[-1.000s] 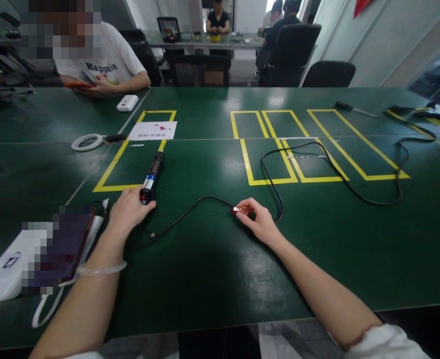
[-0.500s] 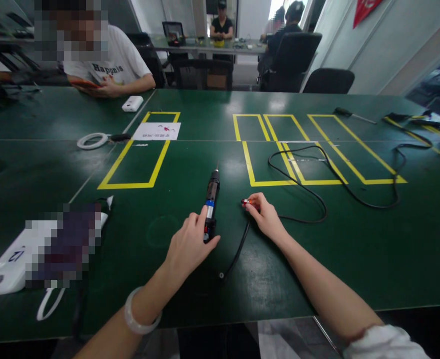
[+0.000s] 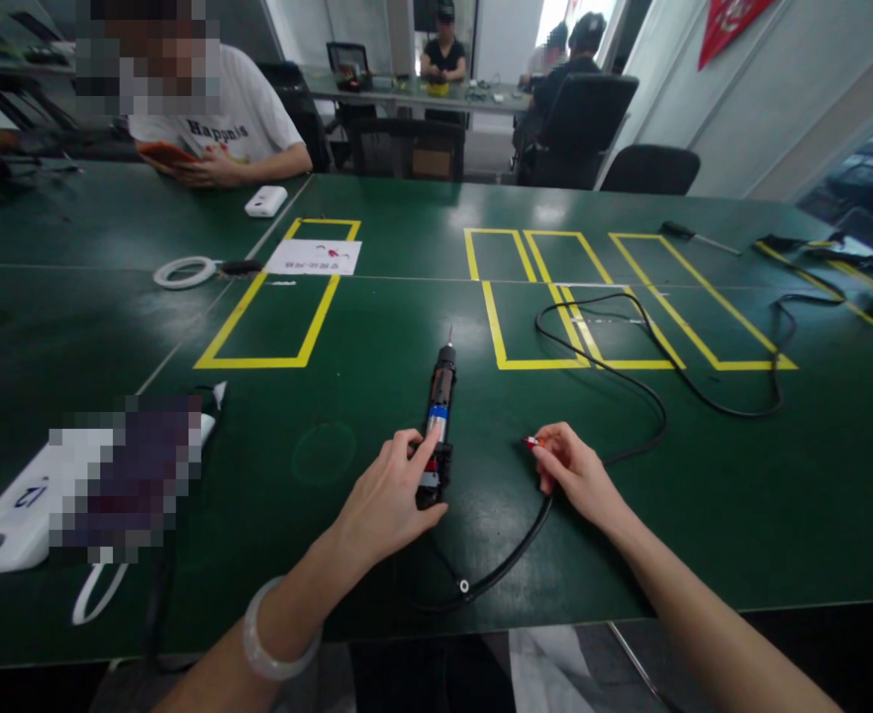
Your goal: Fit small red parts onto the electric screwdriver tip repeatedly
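A black electric screwdriver with a blue band lies on the green table, its bit pointing away from me. My left hand is closed around the screwdriver's rear end. My right hand pinches a small red connector at the end of a black cable. The cable loops away to the right over the yellow-taped rectangles. Another stretch of black cable curves along the table below my hands.
A white device with a pixelated patch lies at the left front. Farther back are a white tape ring, a paper sheet and a small white box. A seated person is across the table at left. Office chairs stand behind.
My left hand slid the screwdriver from the left yellow rectangle to the table's middle front. My right hand moved with the red connector slightly right and toward me.
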`<state>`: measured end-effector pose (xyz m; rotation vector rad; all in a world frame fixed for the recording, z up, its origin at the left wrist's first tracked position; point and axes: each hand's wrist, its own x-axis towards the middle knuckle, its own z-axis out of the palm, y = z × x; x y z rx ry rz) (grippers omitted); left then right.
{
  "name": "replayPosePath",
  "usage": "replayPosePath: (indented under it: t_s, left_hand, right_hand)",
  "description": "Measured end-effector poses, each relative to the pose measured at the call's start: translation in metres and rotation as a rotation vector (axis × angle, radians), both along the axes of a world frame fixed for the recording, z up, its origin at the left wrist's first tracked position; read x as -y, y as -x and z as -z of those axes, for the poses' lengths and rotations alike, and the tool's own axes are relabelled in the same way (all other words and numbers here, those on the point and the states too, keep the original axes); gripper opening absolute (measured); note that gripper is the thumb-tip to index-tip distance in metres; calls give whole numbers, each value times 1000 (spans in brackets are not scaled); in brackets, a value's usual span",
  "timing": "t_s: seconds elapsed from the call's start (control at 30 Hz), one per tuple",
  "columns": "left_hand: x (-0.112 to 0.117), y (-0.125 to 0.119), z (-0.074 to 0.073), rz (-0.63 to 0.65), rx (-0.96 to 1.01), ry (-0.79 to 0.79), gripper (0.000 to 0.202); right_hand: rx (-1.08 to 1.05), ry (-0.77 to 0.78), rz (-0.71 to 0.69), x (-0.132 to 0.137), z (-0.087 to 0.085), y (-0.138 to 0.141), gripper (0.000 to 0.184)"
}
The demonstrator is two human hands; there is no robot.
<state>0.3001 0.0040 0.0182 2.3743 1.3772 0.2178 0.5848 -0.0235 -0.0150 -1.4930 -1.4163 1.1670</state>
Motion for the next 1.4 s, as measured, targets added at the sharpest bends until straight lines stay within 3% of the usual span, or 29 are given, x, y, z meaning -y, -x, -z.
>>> replayPosePath:
  t_s: [0.23,0.4,0.5,0.63,0.77,0.83,0.93,1.07,1.17,1.4]
  left_hand:
    - [5,-7,6,-68,9,-4,88]
    - [1,-19,1,-100,-78,-63,86]
    - [-3,-26,-1,-94,-136,-110,86]
    - [-7,-28,0,-101,-166,-139,88]
    - [-2,-30,-1,-85,-158,-230,84]
    - [6,-35,-5,-59,-138,-310,69]
    - [25,-53,-8,100,-90,-260,37]
    - [51,-83,-4,366,-78,-16,43]
    - [60,-96,2,445,-105,58,22]
    - [60,-74,0,726,6,250,22]
  right_hand:
    - [-197,288,-44,42,-9,-17,35]
    - [-234,388,-62,45,-14,-19,37]
    - [-236,378,-128,29,-17,-9,37]
    - [-178,172,-232,-12,-21,23,34]
    - [-313,-56,-36,-64,-13,57,34]
    - [-366,-97,54,-87,-4,67,37]
    - [-422,-42,41,-105,7,73,39]
    - [-462,4,-120,-107,9,71,35]
    - [-461,15,-232,-105,5,69,32]
    - [-462,102,-316,-113,-3,65,30]
